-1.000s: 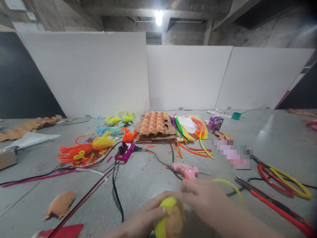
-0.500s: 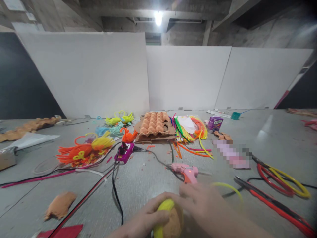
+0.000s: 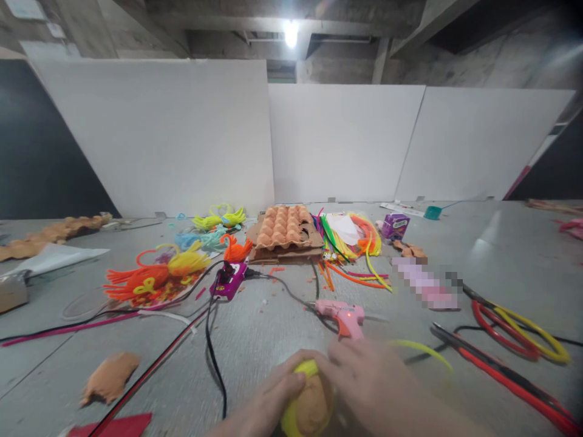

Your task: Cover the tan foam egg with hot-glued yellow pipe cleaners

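Where everything lies: a grey desk (image 3: 268, 346) fills the lower half of the frame, and from where I stand it is strewn with craft materials.

Far left: a tan felt scrap (image 3: 109, 377) lies at lower left, just above a red sheet (image 3: 118, 425) at the bottom edge; farther back, orange and yellow pipe-cleaner figures (image 3: 150, 279) sit on the desk.

Left of centre: a purple power strip (image 3: 229, 280) trails a black cable (image 3: 213, 364) down towards the hands.

Left hand (image 3: 262, 397): low in the frame, its fingers (image 3: 291, 381) curled closely around the ball.

Ball: a tan ball (image 3: 312, 400) sits at bottom centre between both hands, with a yellow pipe cleaner (image 3: 306, 368) around it.

Right hand (image 3: 368, 376): beside the left hand, its fingers (image 3: 339, 358) spread over the top of the ball, holding it.

Just beyond the hands: a pink glue gun (image 3: 339, 315) lies on its side, near the right hand, and a cardboard egg tray (image 3: 285, 227) sits farther back.

Right of the hands: a yellow pipe-cleaner loop (image 3: 421, 347) arcs close by; a pixelated pink patch (image 3: 423, 282) is too blurred to name; red and yellow loops (image 3: 514, 334) lie at the right edge.
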The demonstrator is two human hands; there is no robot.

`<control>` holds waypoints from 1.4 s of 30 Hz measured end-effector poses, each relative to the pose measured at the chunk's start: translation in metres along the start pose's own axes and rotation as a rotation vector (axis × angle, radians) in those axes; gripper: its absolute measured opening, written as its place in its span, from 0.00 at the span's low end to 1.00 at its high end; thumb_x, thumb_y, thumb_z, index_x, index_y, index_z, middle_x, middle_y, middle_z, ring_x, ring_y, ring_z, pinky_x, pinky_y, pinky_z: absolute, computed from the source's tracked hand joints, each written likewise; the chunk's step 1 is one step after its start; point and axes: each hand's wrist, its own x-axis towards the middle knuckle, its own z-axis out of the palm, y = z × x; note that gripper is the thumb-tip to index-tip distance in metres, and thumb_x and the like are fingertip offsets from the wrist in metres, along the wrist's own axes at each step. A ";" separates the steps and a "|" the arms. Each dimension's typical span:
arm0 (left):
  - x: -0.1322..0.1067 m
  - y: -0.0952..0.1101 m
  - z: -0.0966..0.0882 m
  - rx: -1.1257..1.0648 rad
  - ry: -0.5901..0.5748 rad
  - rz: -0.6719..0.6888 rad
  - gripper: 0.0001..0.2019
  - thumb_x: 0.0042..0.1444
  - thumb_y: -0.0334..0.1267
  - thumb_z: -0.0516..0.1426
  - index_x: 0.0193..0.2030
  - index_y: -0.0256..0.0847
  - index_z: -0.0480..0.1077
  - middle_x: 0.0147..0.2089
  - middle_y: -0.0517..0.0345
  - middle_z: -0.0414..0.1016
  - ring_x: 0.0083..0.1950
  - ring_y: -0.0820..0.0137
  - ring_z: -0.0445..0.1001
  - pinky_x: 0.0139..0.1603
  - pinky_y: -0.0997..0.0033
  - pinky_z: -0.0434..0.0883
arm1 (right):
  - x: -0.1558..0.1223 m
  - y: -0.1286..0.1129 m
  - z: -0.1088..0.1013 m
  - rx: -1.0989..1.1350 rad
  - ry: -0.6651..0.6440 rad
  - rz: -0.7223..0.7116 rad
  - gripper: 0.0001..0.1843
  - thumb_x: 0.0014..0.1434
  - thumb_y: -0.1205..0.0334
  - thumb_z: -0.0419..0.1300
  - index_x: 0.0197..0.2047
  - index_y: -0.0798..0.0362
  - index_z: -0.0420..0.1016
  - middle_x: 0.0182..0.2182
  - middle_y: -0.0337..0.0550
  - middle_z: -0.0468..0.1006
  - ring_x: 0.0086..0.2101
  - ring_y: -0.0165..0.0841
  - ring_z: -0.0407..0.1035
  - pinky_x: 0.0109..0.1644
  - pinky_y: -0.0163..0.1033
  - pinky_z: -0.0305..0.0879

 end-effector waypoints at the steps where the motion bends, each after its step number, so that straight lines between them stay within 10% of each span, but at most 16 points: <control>1: 0.000 0.002 0.000 0.004 -0.005 -0.005 0.15 0.65 0.39 0.48 0.52 0.40 0.70 0.50 0.51 0.72 0.54 0.57 0.66 0.59 0.56 0.56 | 0.000 -0.001 0.001 0.000 -0.006 0.001 0.08 0.56 0.69 0.63 0.41 0.54 0.72 0.26 0.35 0.74 0.23 0.31 0.62 0.26 0.37 0.53; 15: 0.001 0.002 0.004 -0.222 -0.063 -0.068 0.14 0.63 0.38 0.57 0.55 0.38 0.66 0.55 0.50 0.71 0.48 0.61 0.75 0.45 0.55 0.75 | -0.001 0.000 0.003 0.048 -0.060 0.001 0.08 0.60 0.68 0.61 0.44 0.56 0.73 0.29 0.39 0.77 0.28 0.32 0.68 0.32 0.37 0.62; 42: -0.001 -0.018 0.006 -0.622 -0.020 0.012 0.27 0.51 0.37 0.66 0.58 0.47 0.66 0.50 0.53 0.73 0.49 0.64 0.72 0.47 0.66 0.63 | 0.002 -0.001 -0.008 0.166 -0.066 0.169 0.11 0.56 0.79 0.56 0.36 0.54 0.73 0.32 0.41 0.76 0.29 0.32 0.70 0.30 0.34 0.68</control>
